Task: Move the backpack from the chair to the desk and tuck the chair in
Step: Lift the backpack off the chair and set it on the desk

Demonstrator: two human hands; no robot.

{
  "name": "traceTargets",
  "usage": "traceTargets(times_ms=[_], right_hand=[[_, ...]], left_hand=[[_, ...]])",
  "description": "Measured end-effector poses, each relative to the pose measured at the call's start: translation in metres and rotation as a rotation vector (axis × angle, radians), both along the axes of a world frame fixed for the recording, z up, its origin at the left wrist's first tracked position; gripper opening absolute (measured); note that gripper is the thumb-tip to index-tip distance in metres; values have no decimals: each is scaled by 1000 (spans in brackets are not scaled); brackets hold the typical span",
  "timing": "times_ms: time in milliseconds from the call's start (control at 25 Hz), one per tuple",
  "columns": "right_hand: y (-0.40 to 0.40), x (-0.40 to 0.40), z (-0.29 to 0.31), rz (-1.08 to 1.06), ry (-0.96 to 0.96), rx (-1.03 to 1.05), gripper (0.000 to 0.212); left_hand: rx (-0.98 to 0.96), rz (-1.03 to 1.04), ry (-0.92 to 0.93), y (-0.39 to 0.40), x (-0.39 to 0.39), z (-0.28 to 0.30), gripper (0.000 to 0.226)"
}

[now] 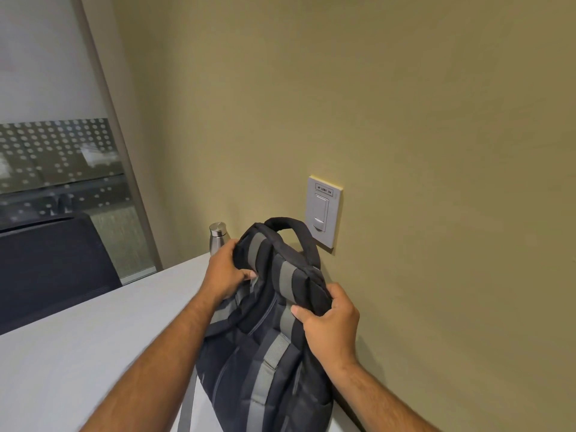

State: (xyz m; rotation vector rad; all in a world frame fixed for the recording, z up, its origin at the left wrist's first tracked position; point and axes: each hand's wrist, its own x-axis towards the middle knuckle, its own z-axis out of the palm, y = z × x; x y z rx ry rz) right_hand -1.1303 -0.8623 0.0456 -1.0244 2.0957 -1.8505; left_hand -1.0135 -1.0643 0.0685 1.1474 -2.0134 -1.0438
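Gripping the backpack [265,353] on the desk [93,353], both hands' fingers clamp its top, its base cut off below.

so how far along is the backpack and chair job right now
Done, it seems: the backpack is off the chair and on the white desk, close to the wall, near a steel bottle. In hand: the left hand and right hand both grip its top, apparently settling it. Left: letting go and tucking in the chair; a dark chair stands beyond the desk's far edge.
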Motion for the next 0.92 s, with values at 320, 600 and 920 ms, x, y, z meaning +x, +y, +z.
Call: traceTargets(times_ms=[320,600,920], right_hand=[[15,-13,3,42,51,69,80],[42,-23,14,146,459,213,101],[122,-31,14,260,918,383,111]], left_hand=[[-62,40,9,25,3,1,78],[-426,96,-204,89,30,8,59],[-527,109,-623,227,70,10,95]])
